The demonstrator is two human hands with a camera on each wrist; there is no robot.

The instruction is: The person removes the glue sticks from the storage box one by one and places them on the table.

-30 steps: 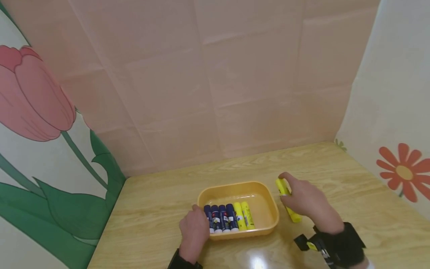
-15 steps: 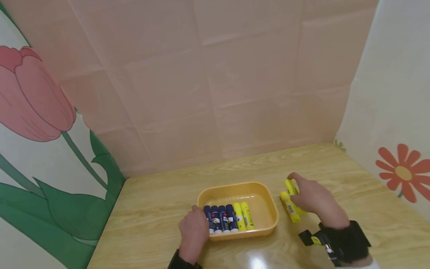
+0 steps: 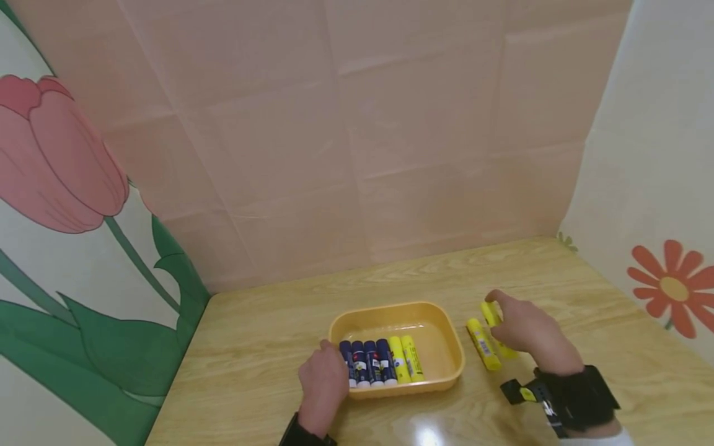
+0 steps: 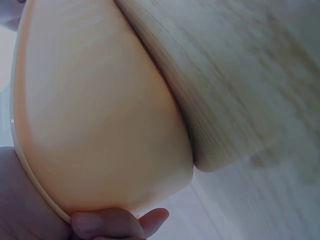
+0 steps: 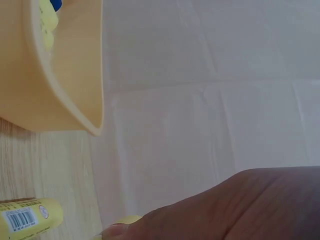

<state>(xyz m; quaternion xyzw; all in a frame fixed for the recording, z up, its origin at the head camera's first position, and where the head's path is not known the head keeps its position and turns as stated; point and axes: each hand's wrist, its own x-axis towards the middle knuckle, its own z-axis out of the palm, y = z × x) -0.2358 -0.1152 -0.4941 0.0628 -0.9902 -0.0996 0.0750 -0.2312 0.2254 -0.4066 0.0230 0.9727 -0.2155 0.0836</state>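
Left hand (image 3: 322, 384) grips the near-left rim of the yellow tray (image 3: 446, 337), fingers curled on it, pinning it to the table (image 3: 268, 347) with six glue sticks (image 3: 382, 361) packed inside. Further right, one yellow stick (image 3: 483, 344) lies loose just beside the tray. The right hand (image 3: 527, 328) covers a second yellow stick (image 3: 492, 310), fingers curved over it, though I cannot tell if they pinch it.

My right hand (image 3: 527, 331) covers most of the far yellow glue stick (image 3: 491, 311); only its top end shows; the grip of my fingers on it cannot be told; my left hand (image 3: 323, 384) hides the tray's (image 3: 390, 313) near-left corner; glue stick label print is too small to read; the left wrist view is blurred.
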